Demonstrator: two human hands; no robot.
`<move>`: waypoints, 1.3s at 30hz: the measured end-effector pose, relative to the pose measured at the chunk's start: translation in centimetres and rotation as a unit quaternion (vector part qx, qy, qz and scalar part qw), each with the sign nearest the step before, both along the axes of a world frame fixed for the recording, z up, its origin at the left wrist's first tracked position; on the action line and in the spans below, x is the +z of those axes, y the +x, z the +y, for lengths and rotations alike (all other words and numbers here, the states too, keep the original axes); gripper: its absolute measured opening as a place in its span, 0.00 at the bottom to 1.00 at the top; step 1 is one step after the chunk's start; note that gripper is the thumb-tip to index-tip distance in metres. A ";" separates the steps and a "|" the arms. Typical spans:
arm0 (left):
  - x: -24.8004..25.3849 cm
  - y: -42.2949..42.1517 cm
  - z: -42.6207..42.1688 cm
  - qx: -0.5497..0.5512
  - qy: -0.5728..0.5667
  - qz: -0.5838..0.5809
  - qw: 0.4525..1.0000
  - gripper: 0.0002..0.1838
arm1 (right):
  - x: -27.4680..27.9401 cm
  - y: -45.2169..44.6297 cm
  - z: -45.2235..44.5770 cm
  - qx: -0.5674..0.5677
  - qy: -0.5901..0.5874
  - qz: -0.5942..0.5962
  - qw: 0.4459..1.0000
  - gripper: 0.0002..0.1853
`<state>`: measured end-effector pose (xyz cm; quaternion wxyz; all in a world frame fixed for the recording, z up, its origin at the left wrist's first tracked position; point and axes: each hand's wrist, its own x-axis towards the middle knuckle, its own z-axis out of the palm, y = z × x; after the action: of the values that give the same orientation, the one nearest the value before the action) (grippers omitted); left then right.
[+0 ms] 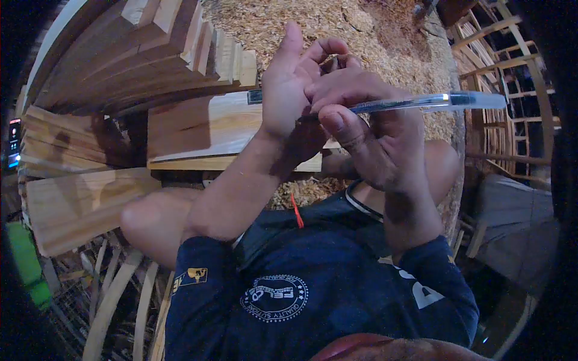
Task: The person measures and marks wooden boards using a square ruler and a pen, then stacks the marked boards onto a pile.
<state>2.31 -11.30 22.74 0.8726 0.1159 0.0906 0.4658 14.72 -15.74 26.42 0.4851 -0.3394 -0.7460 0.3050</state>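
Observation:
My right hand (376, 123) is closed around a clear-barrelled pen (394, 104), its transparent cap fitted on the rear end, which points right. The dark front end of the pen lies close to my left wrist; whether it touches the skin I cannot tell. My left hand (289, 81) is turned palm up with the thumb stretched out and the fingers loosely bent apart. Fingers of my right hand overlap its palm and hide part of it. Behind my left forearm lies a pale planed board (201, 126), with a small dark rectangular piece (255, 97) on it beside the wrist.
Stacked boards (150, 54) stand at upper left, and more planks (90, 201) lie near my left knee. Wood shavings (385, 36) cover the ground ahead. A slatted wooden frame (503, 78) rises at right, above a grey covered object (515, 210). Loose sticks (114, 301) lie lower left.

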 end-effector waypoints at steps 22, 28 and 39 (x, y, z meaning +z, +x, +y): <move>0.3 0.1 -0.4 0.004 0.012 -0.012 1.000 0.37 | 0.5 -0.5 -0.4 -0.027 0.006 0.000 1.000 0.10; 0.1 -0.2 -0.3 0.003 0.007 -0.010 1.000 0.37 | 0.8 -0.2 -0.3 0.000 0.000 -0.023 1.000 0.11; 0.3 0.2 -0.7 0.000 -0.004 -0.017 1.000 0.38 | 0.3 -0.3 -0.3 -0.024 -0.015 0.016 0.999 0.09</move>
<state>2.47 -11.98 23.04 0.8746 0.1044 0.0778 0.4671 14.41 -16.07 26.74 0.4985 -0.3597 -0.7252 0.3101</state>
